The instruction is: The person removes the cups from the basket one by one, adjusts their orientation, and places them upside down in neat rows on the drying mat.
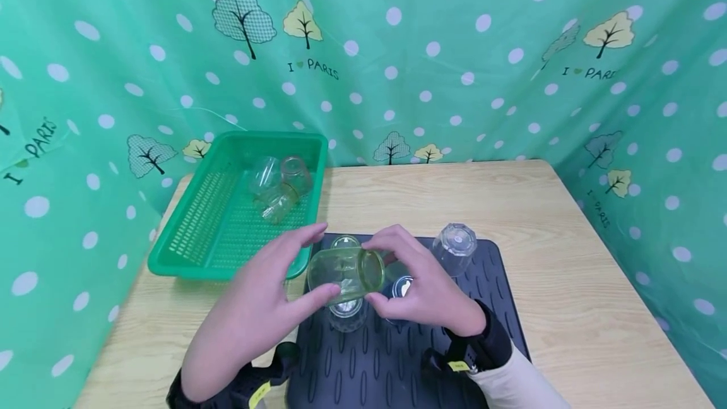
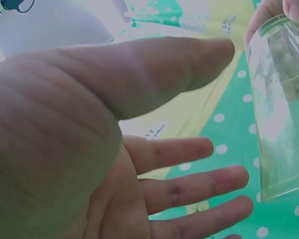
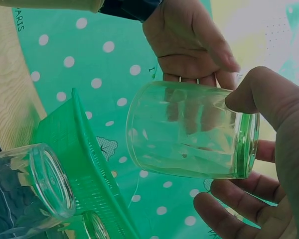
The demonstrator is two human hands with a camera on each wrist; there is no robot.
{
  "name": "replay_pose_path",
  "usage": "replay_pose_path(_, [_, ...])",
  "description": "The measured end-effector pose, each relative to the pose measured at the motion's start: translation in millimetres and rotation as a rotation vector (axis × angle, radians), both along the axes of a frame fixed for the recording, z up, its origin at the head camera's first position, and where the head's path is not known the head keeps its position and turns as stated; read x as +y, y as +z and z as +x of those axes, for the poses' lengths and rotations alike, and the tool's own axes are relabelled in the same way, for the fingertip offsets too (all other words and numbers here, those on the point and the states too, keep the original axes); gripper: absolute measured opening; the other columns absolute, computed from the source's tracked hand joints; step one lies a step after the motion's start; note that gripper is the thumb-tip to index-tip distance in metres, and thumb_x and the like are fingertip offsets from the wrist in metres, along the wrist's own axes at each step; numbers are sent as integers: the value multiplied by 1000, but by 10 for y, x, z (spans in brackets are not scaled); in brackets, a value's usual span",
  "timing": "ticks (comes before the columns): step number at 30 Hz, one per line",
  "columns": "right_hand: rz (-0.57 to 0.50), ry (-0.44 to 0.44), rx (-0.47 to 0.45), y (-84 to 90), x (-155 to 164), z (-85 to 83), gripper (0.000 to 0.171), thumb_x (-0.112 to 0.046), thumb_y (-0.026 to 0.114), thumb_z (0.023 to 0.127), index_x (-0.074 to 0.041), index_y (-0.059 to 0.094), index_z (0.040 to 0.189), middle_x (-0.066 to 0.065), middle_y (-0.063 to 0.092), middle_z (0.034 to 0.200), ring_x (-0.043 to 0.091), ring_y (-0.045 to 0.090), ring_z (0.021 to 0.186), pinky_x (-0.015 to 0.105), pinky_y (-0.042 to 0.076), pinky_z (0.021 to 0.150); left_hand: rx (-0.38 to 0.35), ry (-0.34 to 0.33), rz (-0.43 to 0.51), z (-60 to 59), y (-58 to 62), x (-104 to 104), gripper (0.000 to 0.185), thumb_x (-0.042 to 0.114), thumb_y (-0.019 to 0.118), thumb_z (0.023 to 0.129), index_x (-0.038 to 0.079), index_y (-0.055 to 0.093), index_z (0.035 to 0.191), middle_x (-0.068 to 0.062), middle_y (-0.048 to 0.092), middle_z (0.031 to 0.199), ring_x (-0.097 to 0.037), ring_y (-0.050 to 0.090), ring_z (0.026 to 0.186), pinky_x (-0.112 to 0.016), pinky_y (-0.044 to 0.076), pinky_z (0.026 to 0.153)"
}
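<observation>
The green-tinted glass point(image 1: 343, 262) lies on its side in the air above the far left part of the dark mat point(image 1: 369, 374), just right of the green basket point(image 1: 190, 272); the right hand point(image 1: 428, 289) pinches it between thumb and fingers at the thick, ringed right end, which looks like the base; the left hand point(image 1: 267, 298) has its fingers and thumb spread at the other end, and the left wrist view shows them apart from the glass. The wall is probably stiff, smooth and rather slippery, breakable if knocked, and the glass likely light enough for one hand; the thick base seems the surest place to hold, with the thinner rim better spared hard pressure; a clear faceted glass point(image 1: 455, 248) stands upside down at the far right of the mat, so a bump against it might chip either. No brand can be read on the held glass; the dotted cloth point(image 1: 409, 68) behind repeats "I PARIS" with a small heart between the words; the yellow label point(image 1: 459, 366) on the right wristband is too small to read.
</observation>
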State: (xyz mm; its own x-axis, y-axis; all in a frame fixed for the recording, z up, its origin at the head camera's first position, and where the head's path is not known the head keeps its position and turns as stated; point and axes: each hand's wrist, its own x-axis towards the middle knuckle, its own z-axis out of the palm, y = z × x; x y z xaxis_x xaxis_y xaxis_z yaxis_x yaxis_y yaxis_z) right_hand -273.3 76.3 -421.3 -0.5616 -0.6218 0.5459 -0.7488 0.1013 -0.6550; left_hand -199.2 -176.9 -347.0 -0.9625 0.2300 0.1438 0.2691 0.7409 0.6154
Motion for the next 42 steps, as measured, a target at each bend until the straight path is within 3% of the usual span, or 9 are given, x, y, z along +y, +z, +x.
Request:
replay_pose_path(8, [-6,-2,28,-7,-47,-6,60,-16,80,85,-11,56,140,5,58,127,17,59,111,30,58,84,-8,7,-8,-25,5,-31,75,47,77,92,24,45,156,2,59,144,-23,56,133,-55,51,103])
replay_pose_path(17, [-28,-26,34,25,-33,21,60,-14,81,85,-10,56,140,6,59,127,18,59,109,31,58,83,-54,7,19,-29,21,-21,78,60,72,91,27,45,155,5,59,143,-21,57,132,-55,51,103])
replay_pose_path(23, [-58,-178,17,27,262,139,65,-11,82,80,-9,57,140,9,60,138,19,58,120,27,52,94,-83,9,20,-69,19,-48,80,60,72,91,24,43,157,1,58,146,-25,54,136,-57,48,106])
replay_pose_path(26, [-104,-269,75,-19,594,258,62,-19,82,85,1,56,137,15,59,140,20,55,129,24,48,103,-107,15,29,-70,5,-75,83,66,69,90,25,42,158,1,56,149,-26,52,138,-58,47,107])
replay_pose_path(30, [-131,-400,128,-155,1028,452,64,-28,82,87,11,56,130,18,60,130,18,54,126,23,43,107,-129,11,55,-92,-23,-121,86,68,67,89,25,39,159,-2,56,150,-29,52,139,-60,46,108])
replay_pose_path(33, [-40,-529,104,-357,1205,541,61,-16,87,77,6,60,127,12,60,122,14,55,115,21,42,100,-143,29,57,-125,-39,-172,89,69,67,89,23,37,160,-5,56,150,-32,51,139,-62,45,108])
replay_pose_path(35, [95,-615,74,-527,1237,543,60,-14,88,73,-1,62,125,7,62,117,14,55,107,23,45,94,-156,49,44,-143,-45,-203,91,71,65,89,23,35,161,-6,56,150,-35,50,140,-64,44,107])
replay_pose_path(38, [309,-689,-33,-808,1204,512,59,-21,89,76,-8,60,126,3,60,116,14,56,101,28,52,85,-174,69,26,-157,-51,-232,93,73,63,89,23,33,162,-7,55,152,-37,49,141,-65,44,107])
replay_pose_path(42, [389,-706,-201,-1041,1152,488,59,-26,88,81,-10,56,128,3,56,118,15,57,100,33,57,78,-182,69,21,-165,-63,-235,93,74,62,89,25,32,162,-7,54,152,-38,47,142,-66,43,108])
